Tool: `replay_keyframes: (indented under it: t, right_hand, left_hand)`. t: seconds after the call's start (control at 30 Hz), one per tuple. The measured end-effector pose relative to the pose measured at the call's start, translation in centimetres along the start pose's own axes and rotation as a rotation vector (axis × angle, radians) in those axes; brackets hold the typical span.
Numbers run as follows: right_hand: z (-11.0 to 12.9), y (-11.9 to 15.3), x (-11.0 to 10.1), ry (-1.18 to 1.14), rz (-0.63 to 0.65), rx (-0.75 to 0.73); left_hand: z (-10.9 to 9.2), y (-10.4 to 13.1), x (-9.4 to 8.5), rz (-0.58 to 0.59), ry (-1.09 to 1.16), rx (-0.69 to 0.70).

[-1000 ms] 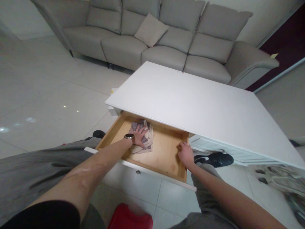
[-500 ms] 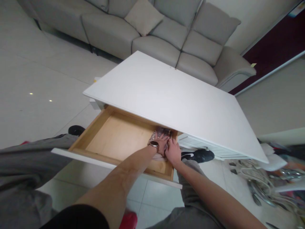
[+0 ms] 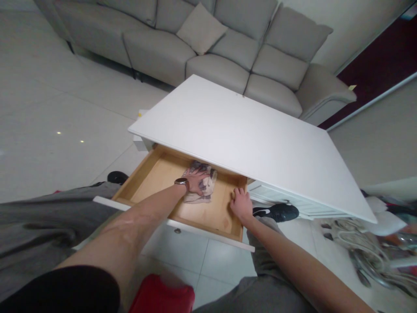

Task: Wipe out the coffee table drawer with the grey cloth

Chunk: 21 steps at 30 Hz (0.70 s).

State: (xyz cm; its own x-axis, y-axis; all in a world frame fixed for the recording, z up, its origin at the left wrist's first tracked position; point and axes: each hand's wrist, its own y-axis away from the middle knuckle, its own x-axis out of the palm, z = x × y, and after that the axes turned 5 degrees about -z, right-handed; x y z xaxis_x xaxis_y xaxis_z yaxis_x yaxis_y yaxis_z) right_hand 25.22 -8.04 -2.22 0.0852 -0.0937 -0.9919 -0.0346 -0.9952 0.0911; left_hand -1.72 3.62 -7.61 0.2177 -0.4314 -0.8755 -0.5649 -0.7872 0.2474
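A crumpled cloth (image 3: 207,183) with a dark and pale pattern lies inside the open wooden drawer (image 3: 146,176). My left hand (image 3: 194,181), with a watch at its wrist, lies flat on the cloth, fingers spread; its fingertips partly blend with the dark print. At the drawer's right side wall is my right hand (image 3: 241,204), apart from the cloth. Its fingers are loosely bent and slightly apart, with nothing visible in them. Whether its palm rests on the wall I cannot tell.
The drawer juts from a white coffee table (image 3: 254,134). Behind stands a grey sofa (image 3: 218,71) with a cushion (image 3: 201,29). A red object (image 3: 164,295) is below the drawer. Coiled hoses or cables (image 3: 368,248) lie on the floor at right.
My left hand and the cloth have shifted left, from the drawer's right end toward its middle. My right hand has come off the cloth and stays by the right wall. The view has shifted slightly.
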Motion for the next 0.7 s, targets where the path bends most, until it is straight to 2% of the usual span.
replay_keyframes:
  t: [0.07,0.13,0.17,0.23,0.3,0.4,0.6,0.7]
  right_hand:
    - [0.1,0.1,-0.1,0.012,0.005,0.005]
    - [0.1,0.1,-0.1,0.017,0.010,0.003]
    - [0.1,0.1,-0.1,0.018,0.010,0.001]
    - [0.1,0.1,-0.2,0.019,0.014,-0.007]
    - [0.1,0.1,-0.2,0.019,0.015,-0.007]
    - [0.1,0.1,-0.2,0.022,0.015,-0.002]
    - [0.1,0.3,-0.2,0.021,-0.007,-0.021]
    - [0.1,0.4,-0.1,0.005,-0.003,-0.017]
  left_hand:
    - [3.8,2.6,-1.6,-0.012,-0.041,-0.153]
    - [7.1,5.1,-2.9,-0.054,-0.085,-0.375]
    - [8.3,6.2,-3.5,-0.061,-0.099,-0.452]
    - [9.6,7.7,-4.1,-0.015,-0.134,-0.506]
    - [9.5,8.2,-4.2,0.049,-0.168,-0.514]
    - [8.2,8.0,-3.6,0.106,-0.216,-0.521]
    - [6.4,8.8,-1.3,0.096,-0.222,-0.463]
    - [4.7,8.4,0.1,0.091,-0.211,-0.382]
